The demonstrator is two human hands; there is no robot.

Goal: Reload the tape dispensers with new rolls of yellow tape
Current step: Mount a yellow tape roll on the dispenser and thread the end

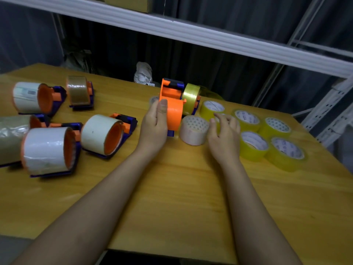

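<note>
Wooden tabletop (181, 197) under white shelf rail (210, 38). Five loaded dispensers (103, 134) clustered left. Five yellow tape rolls (253, 145) right, flat on tabletop. Orange empty dispenser (172, 104) centre, left hand (154, 123) grip clamped on it. Pale roll (193, 130) just beside, blocking path to yellow rolls. Right hand (224, 131) grip apart, over nearest rolls.

Wooden table (172, 197); white shelf rail (210, 35) overhead; crumpled white bag (143, 72) behind table.
</note>
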